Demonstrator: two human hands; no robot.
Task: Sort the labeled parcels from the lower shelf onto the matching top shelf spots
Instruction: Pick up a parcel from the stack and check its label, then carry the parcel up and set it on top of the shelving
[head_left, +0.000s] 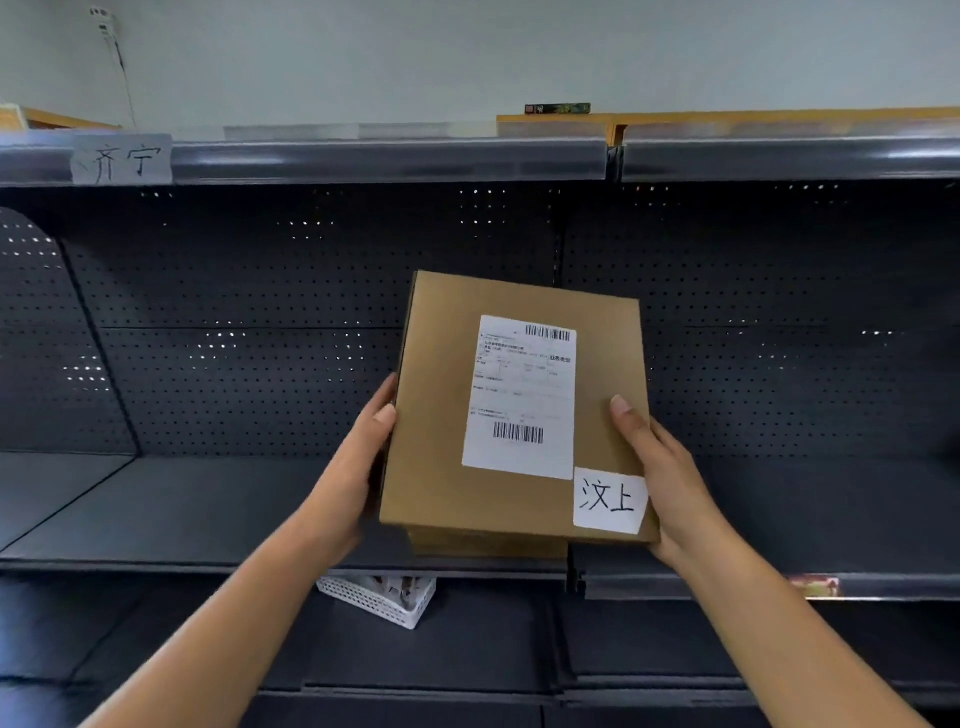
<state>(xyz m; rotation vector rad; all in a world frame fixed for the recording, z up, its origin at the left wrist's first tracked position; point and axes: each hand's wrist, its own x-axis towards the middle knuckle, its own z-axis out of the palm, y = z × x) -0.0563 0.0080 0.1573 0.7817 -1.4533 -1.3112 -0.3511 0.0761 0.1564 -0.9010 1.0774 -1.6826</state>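
Note:
A flat brown cardboard parcel (441, 405) is held up in front of the dark shelving, its face tilted towards me. It carries a white shipping label (522, 397) with barcodes and a small white handwritten tag (609, 500) at its lower right corner. My left hand (358, 467) grips the parcel's left edge and my right hand (657, 467) grips its right edge. Another brown parcel (483, 544) lies on the lower shelf (182, 514), mostly hidden behind the held one. The top shelf rail (389, 158) bears a handwritten paper tag (122, 158) at the left.
A white perforated basket (376, 600) sits below the lower shelf's front edge. A perforated dark back panel (260, 312) stands behind. A second shelf bay (831, 514) continues to the right. A small dark box (557, 109) rests on a wooden ledge above.

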